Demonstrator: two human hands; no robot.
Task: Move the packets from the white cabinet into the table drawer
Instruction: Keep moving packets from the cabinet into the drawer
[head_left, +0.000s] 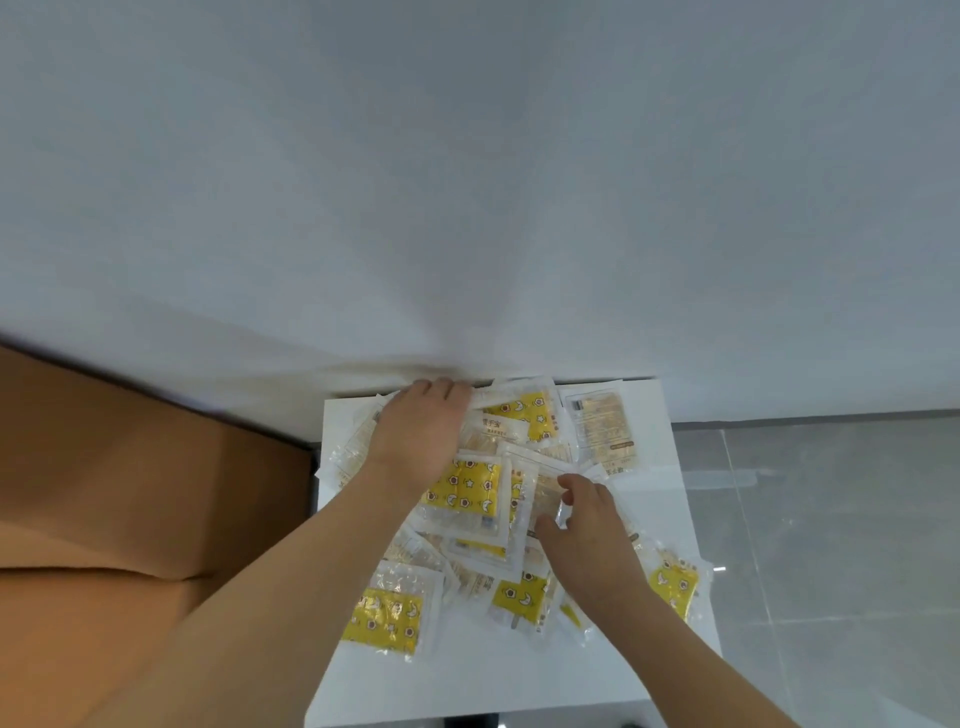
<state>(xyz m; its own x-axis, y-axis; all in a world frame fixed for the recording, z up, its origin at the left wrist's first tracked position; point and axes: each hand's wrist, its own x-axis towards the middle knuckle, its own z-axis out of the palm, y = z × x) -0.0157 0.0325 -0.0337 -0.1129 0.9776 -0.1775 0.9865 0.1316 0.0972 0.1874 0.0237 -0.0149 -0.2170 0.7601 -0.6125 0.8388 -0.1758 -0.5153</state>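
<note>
Print is mostly illegible. One clear packet (493, 423) near the top of the pile carries a few large Chinese characters, too blurred to make out reliably. Packet at top right (600, 423) shows a block of fine print and a dark label strip, unreadable. Yellow packets (465, 488) show only star, moon and flower graphics.

Behind the work surface you face a plain white wall (467, 182) that fills the upper half of the view. On your left a tan brown panel (130, 493) takes up the lower corner, with a soft crease running across it. On your right lies a grey tiled floor (841, 545), glossy, with thin pale grout lines crossing it.
</note>
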